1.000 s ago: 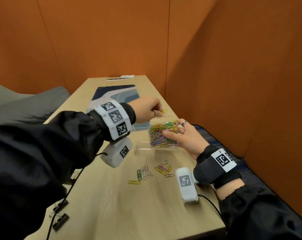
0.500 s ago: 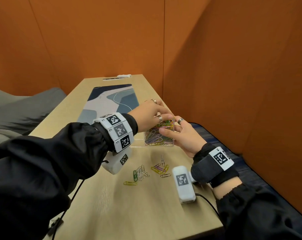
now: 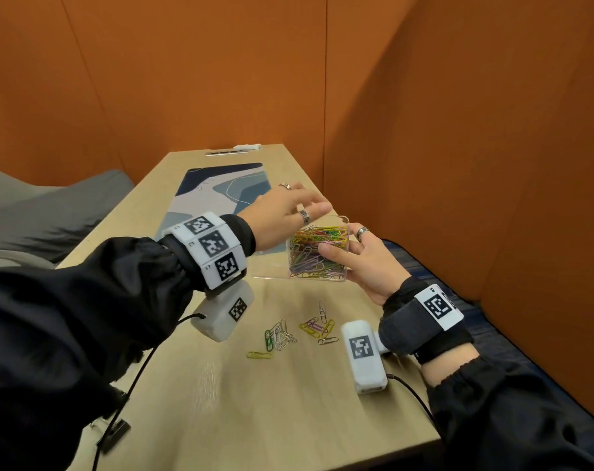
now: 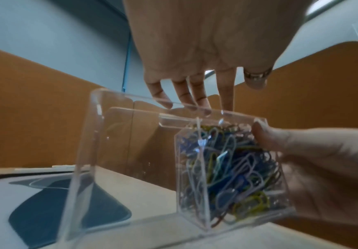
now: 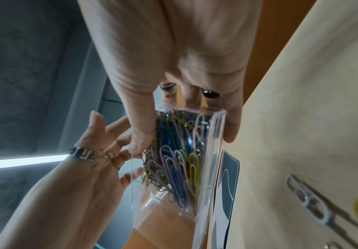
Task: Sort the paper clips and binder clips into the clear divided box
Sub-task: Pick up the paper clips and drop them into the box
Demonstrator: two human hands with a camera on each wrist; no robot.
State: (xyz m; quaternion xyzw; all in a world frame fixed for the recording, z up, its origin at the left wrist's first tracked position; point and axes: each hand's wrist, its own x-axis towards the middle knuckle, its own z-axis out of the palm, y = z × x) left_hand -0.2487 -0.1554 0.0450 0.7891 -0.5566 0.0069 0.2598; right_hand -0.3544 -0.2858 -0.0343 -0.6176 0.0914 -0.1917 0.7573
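Clear box (image 3: 317,254) gripped by right hand (image 3: 367,266); left hand (image 3: 282,212) spread above rim.

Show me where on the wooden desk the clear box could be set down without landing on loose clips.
Bare wood lies between the loose coloured paper clips and the desk's near edge. The blue-grey patterned desk mat is bare beyond the left hand. It is crowded under the clear divided plastic box, which the right hand grips.
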